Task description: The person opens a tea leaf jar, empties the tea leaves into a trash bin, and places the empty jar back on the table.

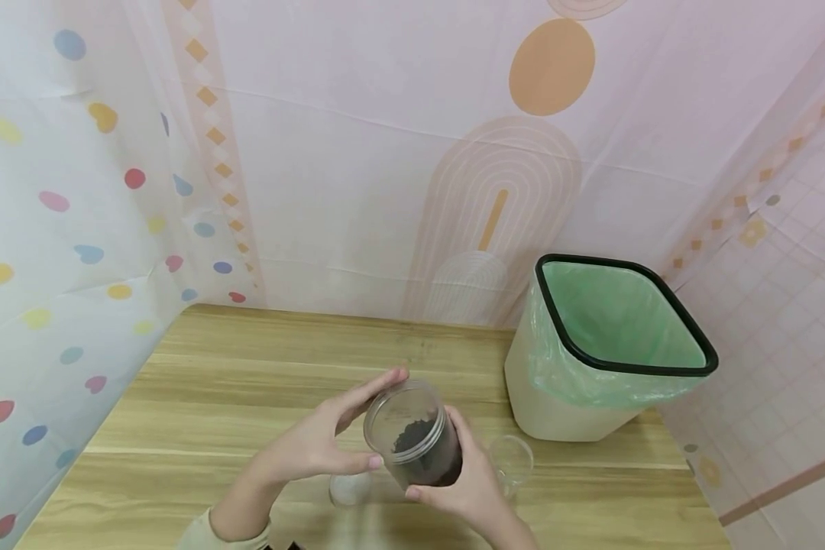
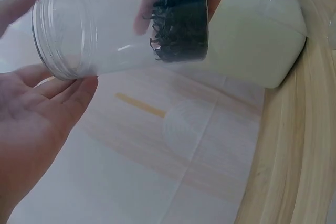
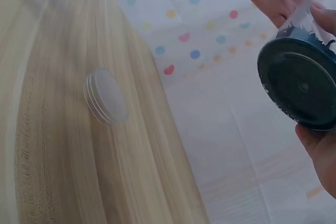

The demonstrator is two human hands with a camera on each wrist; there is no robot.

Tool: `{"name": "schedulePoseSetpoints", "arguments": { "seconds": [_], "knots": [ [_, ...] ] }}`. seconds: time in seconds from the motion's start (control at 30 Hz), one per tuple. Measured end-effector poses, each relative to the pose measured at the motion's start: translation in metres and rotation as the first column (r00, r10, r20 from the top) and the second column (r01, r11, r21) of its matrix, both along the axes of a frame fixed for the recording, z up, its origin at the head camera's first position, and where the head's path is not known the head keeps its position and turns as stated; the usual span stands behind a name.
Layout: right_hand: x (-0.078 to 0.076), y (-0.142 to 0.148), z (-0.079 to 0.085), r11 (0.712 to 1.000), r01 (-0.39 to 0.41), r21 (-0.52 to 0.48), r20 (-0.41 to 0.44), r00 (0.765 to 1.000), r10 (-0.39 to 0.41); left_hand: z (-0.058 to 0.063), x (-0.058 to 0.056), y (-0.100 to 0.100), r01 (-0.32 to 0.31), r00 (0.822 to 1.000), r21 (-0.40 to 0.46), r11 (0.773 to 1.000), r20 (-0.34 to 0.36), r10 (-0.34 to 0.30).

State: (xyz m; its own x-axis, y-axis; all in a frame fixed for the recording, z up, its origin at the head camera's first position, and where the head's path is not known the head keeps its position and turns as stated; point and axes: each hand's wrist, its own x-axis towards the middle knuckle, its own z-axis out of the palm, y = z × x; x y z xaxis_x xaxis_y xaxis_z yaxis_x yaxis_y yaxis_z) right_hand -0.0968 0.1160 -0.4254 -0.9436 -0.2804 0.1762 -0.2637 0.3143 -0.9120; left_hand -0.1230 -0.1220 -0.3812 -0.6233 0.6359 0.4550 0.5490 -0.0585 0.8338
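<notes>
A clear jar point(image 1: 447, 441) with a threaded mouth is held above the table, tilted in the head view. Dark, twisted, leaf-like bits point(image 2: 181, 22) are gathered at its bottom end. My right hand point(image 1: 473, 483) grips the lower body, thumb on the near side and fingers round the far side. At the mouth, my left hand point(image 1: 319, 441) spans the rim between its thumb and fingers. The right wrist view looks onto the jar's dark-looking base point(image 3: 299, 83). Below the jar, a round whitish lid point(image 3: 107, 97) lies on the table, partly covered in the head view.
A clear empty cup-like container point(image 1: 512, 458) stands right of my right hand. Behind it on the right is a cream bin point(image 1: 557, 405) with a black rim and a green liner. Patterned cloth point(image 1: 330, 191) hangs along the back and sides of the wooden table point(image 1: 247, 374).
</notes>
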Motion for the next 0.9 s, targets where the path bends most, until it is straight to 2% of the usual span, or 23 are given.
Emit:
{"name": "schedulePoseSetpoints", "arguments": {
  "seconds": [0.07, 0.17, 0.27, 0.33, 0.4, 0.47, 0.53, 0.57, 0.6, 0.67, 0.7, 0.73, 0.77, 0.8, 0.83, 0.9],
  "knots": [
    [0.001, -0.001, 0.0, 1.0, 0.001, 0.008, -0.014, 1.0, -0.001, 0.0, 0.0, 0.001, -0.031, 1.0, -0.01, 0.999, -0.002, 0.031],
    [0.002, -0.001, 0.001, 1.0, 0.017, 0.025, -0.04, 0.999, -0.016, -0.003, 0.001, 0.003, -0.128, 0.992, -0.025, 0.991, -0.01, 0.128],
    [0.003, -0.003, 0.003, 0.996, 0.047, 0.072, -0.105, 0.994, -0.039, -0.007, 0.004, 0.008, -0.246, 0.969, -0.055, 0.968, -0.012, 0.246],
    [0.003, -0.004, 0.002, 0.989, 0.08, 0.127, -0.2, 0.978, -0.054, -0.009, 0.006, 0.012, -0.315, 0.949, -0.067, 0.947, -0.004, 0.316],
    [0.002, -0.005, 0.001, 0.973, 0.134, 0.189, -0.337, 0.94, -0.064, -0.011, 0.009, 0.016, -0.366, 0.929, -0.078, 0.927, 0.026, 0.369],
    [0.001, -0.007, 0.0, 0.954, 0.198, 0.225, -0.462, 0.884, -0.075, -0.012, 0.012, 0.021, -0.422, 0.902, -0.086, 0.903, 0.064, 0.428],
    [-0.001, -0.008, -0.001, 0.936, 0.256, 0.24, -0.57, 0.818, -0.077, -0.012, 0.015, 0.027, -0.48, 0.864, -0.112, 0.87, 0.109, 0.491],
    [-0.001, -0.009, -0.001, 0.928, 0.282, 0.242, -0.598, 0.797, -0.086, -0.012, 0.016, 0.03, -0.507, 0.843, -0.128, 0.853, 0.133, 0.521],
    [-0.001, -0.009, -0.001, 0.923, 0.301, 0.241, -0.617, 0.782, -0.094, -0.011, 0.017, 0.033, -0.532, 0.819, -0.148, 0.834, 0.162, 0.551],
    [-0.001, -0.01, -0.001, 0.913, 0.326, 0.244, -0.628, 0.771, -0.108, -0.009, 0.02, 0.038, -0.559, 0.777, -0.181, 0.809, 0.227, 0.588],
    [-0.001, -0.01, -0.001, 0.909, 0.337, 0.246, -0.633, 0.766, -0.113, -0.008, 0.021, 0.04, -0.565, 0.762, -0.197, 0.801, 0.249, 0.598],
    [-0.001, -0.01, -0.002, 0.905, 0.345, 0.248, -0.631, 0.766, -0.119, -0.007, 0.022, 0.041, -0.564, 0.755, -0.206, 0.8, 0.264, 0.6],
    [-0.002, -0.01, -0.002, 0.903, 0.349, 0.25, -0.62, 0.774, -0.127, -0.006, 0.022, 0.04, -0.555, 0.762, -0.208, 0.806, 0.263, 0.592],
    [-0.002, -0.009, -0.002, 0.905, 0.345, 0.25, -0.61, 0.782, -0.13, -0.005, 0.022, 0.039, -0.536, 0.776, -0.198, 0.821, 0.268, 0.571],
    [-0.002, -0.009, -0.002, 0.908, 0.337, 0.251, -0.585, 0.799, -0.135, -0.005, 0.022, 0.036, -0.506, 0.802, -0.175, 0.845, 0.267, 0.535],
    [-0.001, -0.008, -0.002, 0.922, 0.305, 0.237, -0.51, 0.847, -0.149, -0.004, 0.019, 0.028, -0.414, 0.873, -0.106, 0.904, 0.236, 0.427]
  ]
}}
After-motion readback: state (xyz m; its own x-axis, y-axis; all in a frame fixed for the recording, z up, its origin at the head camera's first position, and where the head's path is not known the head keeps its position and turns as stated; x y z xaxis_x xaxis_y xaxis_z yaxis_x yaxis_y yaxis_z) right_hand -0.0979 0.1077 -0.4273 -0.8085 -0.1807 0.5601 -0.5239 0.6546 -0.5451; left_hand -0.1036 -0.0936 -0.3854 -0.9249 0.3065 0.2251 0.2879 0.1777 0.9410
